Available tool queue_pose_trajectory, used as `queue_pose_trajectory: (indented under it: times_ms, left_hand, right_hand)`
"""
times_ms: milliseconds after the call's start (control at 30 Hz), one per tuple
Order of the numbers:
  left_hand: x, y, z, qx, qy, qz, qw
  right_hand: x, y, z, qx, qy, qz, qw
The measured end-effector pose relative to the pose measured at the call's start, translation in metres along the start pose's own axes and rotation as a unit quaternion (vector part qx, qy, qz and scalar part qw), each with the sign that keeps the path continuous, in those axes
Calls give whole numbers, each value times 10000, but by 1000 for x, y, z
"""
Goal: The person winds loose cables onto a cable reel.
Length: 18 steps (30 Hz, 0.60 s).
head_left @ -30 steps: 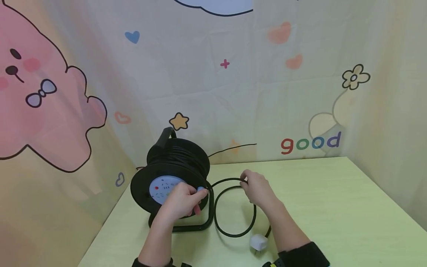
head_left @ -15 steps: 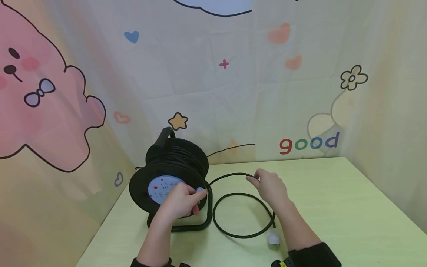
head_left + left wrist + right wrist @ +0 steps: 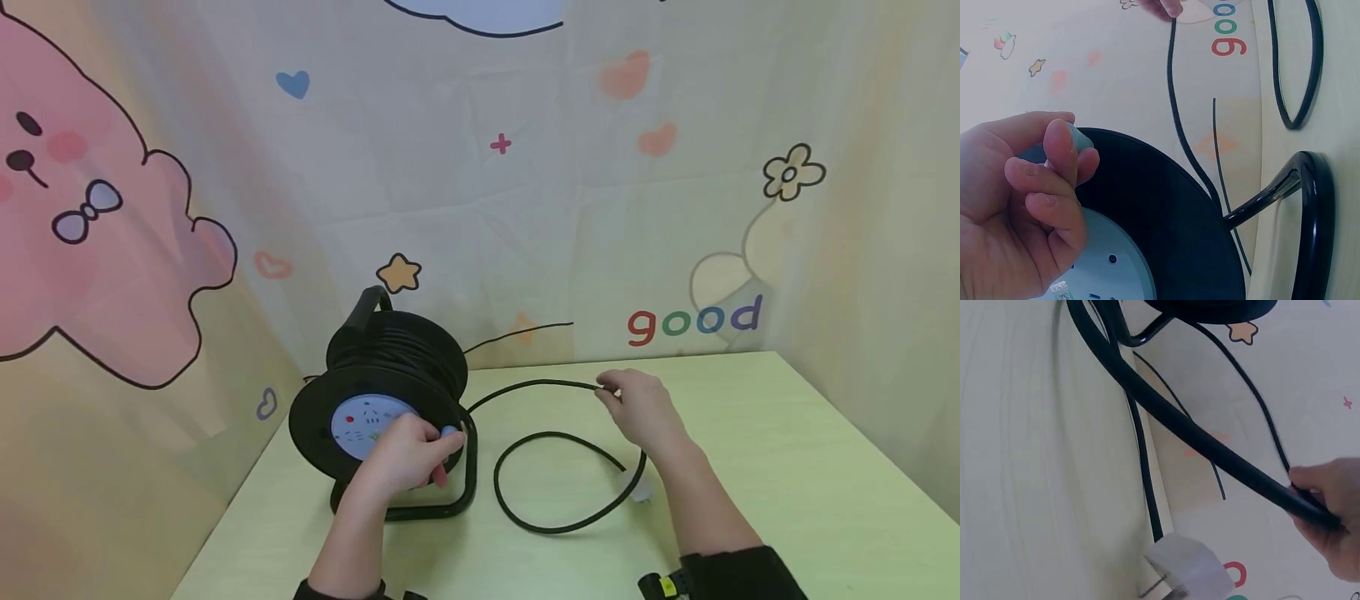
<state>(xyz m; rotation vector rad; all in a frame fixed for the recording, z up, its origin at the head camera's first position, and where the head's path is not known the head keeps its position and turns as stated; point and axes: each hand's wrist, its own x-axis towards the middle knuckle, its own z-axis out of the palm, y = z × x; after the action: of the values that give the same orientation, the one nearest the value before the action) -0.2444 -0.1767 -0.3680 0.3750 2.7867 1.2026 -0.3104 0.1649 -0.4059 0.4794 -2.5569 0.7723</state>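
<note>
A black cable reel with a pale blue socket face stands at the left of the table. My left hand pinches the small light-blue knob near the rim of its front disc. To the right, my right hand holds the black cable between thumb and fingers, raised above the table. From that hand the cable runs down into a loop and ends in a white plug. In the head view the plug is partly hidden behind the cable.
The reel rests on a bent black tube frame. Under everything is a pale green table. A printed curtain hangs close behind the table's back edge.
My right hand has moved right and slightly away, drawing the cable along and lengthening its span from the reel. The plug has shifted right and farther back. My left hand stays on the knob.
</note>
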Motion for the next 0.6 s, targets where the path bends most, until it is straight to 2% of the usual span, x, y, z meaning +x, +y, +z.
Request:
queue_pose_trajectory:
  times_ms: [100,167,233,400,467,533,600]
  left_hand:
    - [0,-1,2,83,-11,10,10000]
    - [0,-1,3,122,-41,9,9999]
    - [0,-2,3,127,-68,16,9999]
    - [1,-2,3,105,-60,31,9999]
    - [2,-2,2,110,-62,21,9999]
    - [2,-2,2,119,-66,12,9999]
    - [2,-1,2,126,-77,-16,9999]
  right_hand:
    - [-2,8,-8,-398,202,300,9985]
    - [-3,14,-14,-397,123,457,9981]
    - [-5,18,-18,-389,-73,430,9983]
    - [-7,23,-25,-495,-677,-1,9965]
    - [-7,23,-26,-555,-825,-32,9950]
    - [-7,23,-28,-718,-826,11,9940]
    - [-9,24,-29,-966,-617,155,9933]
